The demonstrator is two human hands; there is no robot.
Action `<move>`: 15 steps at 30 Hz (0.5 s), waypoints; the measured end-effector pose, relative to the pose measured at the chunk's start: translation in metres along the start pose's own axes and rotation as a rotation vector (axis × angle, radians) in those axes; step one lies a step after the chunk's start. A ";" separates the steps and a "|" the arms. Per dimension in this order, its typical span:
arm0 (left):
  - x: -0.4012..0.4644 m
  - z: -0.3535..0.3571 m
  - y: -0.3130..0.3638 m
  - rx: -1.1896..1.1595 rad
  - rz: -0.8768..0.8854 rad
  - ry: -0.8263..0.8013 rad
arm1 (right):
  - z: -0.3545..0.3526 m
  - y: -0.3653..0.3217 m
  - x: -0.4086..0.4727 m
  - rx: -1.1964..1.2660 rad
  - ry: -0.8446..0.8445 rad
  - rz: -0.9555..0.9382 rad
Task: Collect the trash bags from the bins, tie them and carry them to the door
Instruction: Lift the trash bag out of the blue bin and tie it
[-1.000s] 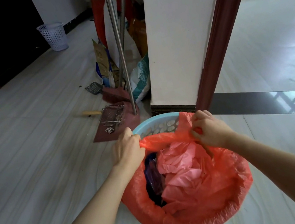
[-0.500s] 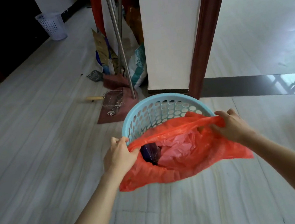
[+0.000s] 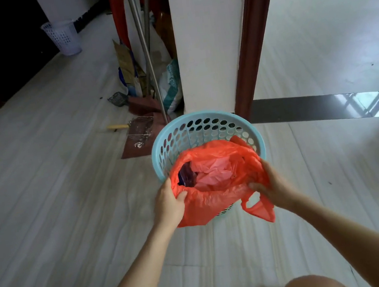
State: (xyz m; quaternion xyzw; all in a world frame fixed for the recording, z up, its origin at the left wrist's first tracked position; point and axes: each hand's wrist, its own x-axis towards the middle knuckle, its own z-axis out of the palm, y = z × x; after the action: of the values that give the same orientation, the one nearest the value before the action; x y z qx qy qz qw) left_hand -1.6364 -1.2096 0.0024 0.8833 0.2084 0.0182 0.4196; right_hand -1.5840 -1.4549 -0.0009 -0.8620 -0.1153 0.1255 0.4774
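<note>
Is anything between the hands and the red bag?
No. The left hand and right hand each grip the red bag by its edges, above the blue bin. Nothing comes between.

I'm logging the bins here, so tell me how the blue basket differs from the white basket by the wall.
The blue basket is near, by the pillar; the white basket stands far off by the dark wall. The blue one has round holes, the white one a fine lattice. The orange bag, held by both hands, is at the blue one; the white shows no bag. Both are perforated and upright.
</note>
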 end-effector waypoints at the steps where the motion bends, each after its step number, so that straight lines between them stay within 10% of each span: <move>1: 0.009 0.001 0.003 -0.016 -0.007 0.016 | 0.002 0.000 0.009 0.014 0.003 0.005; 7: 0.065 -0.006 0.037 -0.031 -0.116 0.039 | -0.005 -0.037 0.075 -0.256 0.127 0.295; 15: 0.110 -0.045 0.103 -0.237 -0.060 -0.107 | -0.048 -0.103 0.143 0.227 0.224 0.264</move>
State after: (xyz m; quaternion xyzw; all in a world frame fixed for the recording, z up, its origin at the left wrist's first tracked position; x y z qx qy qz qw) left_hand -1.5088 -1.1918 0.0930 0.8206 0.2083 -0.0171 0.5320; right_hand -1.4423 -1.3940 0.0960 -0.8187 0.0673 0.1024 0.5610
